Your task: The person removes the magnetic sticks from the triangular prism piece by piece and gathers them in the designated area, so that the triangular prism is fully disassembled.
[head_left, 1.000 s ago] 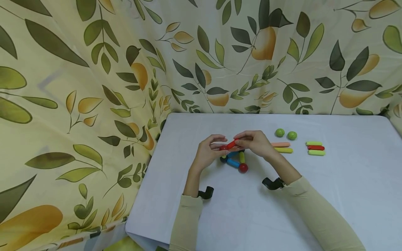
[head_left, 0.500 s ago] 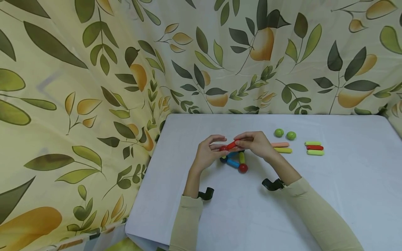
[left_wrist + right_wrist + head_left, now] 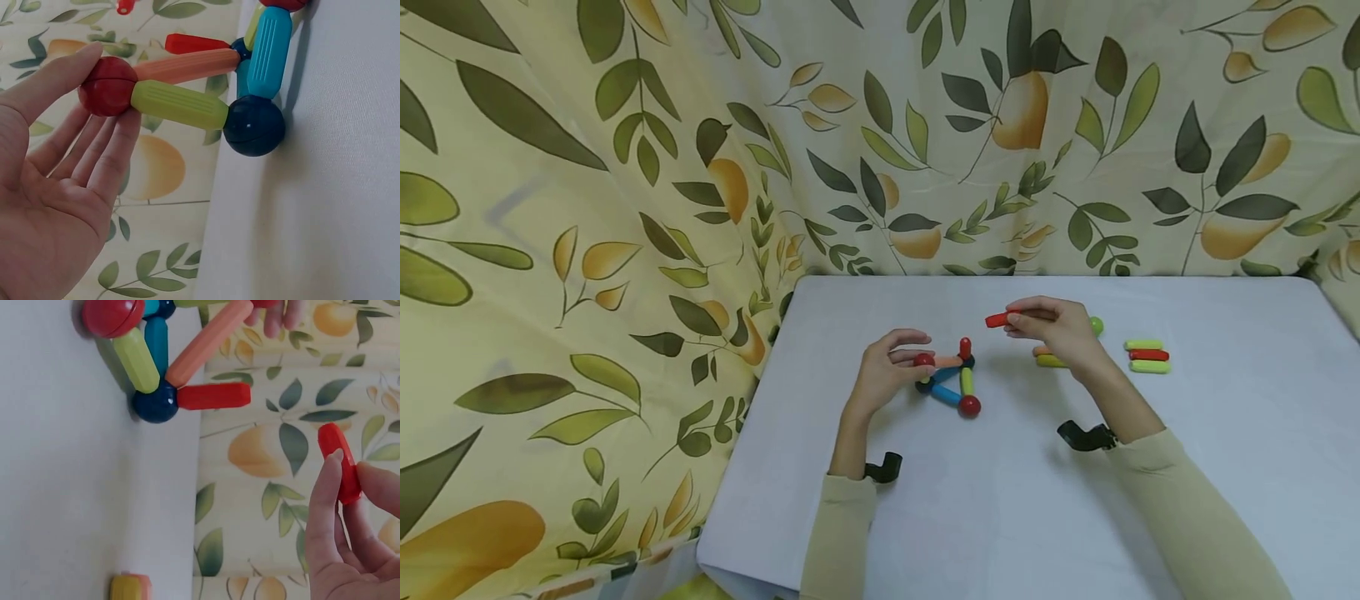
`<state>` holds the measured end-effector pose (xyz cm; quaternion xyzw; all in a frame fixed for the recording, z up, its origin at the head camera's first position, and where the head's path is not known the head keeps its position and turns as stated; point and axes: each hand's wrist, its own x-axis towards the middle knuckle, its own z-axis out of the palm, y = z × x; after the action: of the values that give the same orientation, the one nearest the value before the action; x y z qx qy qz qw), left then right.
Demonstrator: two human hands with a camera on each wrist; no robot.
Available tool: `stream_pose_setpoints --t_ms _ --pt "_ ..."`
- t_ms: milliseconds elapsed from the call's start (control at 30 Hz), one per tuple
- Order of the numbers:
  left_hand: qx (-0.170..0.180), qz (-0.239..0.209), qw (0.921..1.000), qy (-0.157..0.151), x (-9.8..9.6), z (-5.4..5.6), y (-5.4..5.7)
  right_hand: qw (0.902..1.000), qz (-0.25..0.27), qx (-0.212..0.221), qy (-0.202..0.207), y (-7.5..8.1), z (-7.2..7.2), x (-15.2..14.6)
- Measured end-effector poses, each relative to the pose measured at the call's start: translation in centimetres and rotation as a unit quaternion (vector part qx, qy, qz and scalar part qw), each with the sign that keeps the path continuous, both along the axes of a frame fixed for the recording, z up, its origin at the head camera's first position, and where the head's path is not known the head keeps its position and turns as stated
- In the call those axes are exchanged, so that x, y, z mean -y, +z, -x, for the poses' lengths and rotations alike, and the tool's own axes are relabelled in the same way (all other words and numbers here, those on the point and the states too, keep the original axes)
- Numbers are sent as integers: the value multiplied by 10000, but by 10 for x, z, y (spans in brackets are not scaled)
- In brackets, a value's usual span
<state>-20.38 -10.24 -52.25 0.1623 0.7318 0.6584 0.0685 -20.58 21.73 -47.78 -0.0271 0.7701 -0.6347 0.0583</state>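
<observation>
My left hand [image 3: 887, 371] pinches a red ball [image 3: 107, 86] between thumb and fingers. That ball tops a structure of sticks and balls standing on the table: a yellow-green stick [image 3: 180, 105] runs from it down to a dark blue ball [image 3: 254, 125], and an orange stick [image 3: 209, 345] slopes to another dark blue ball [image 3: 156, 400]. A red stick [image 3: 214, 395] stands up from this second blue ball. Blue sticks [image 3: 946, 395] and another red ball [image 3: 970, 407] form the base. To the right, my right hand [image 3: 1056, 333] holds a loose red stick [image 3: 339, 464] in its fingertips, above the table.
Behind my right hand lie an orange and a yellow stick [image 3: 1051, 361], with a green ball [image 3: 1097, 325] partly covered. Two yellow-green sticks and a red stick [image 3: 1148, 355] lie farther right. A leaf-patterned curtain [image 3: 880, 167] hangs along the white table's [image 3: 985, 517] back and left.
My right hand has moved right and slightly back with its red stick, away from the red ball. The upright red stick has come into sight. My left hand still pinches the ball.
</observation>
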Motion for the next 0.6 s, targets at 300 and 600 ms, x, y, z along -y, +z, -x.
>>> stream_pose_setpoints --t_ms 300,600 --pt "31 85 9999 -91 -2 -1 1 9985 -176 168 -496 3 -13 -25" --pt "-4 112 9999 -115 -1 -1 0 9971 -577 179 -459 1 -27 -53"
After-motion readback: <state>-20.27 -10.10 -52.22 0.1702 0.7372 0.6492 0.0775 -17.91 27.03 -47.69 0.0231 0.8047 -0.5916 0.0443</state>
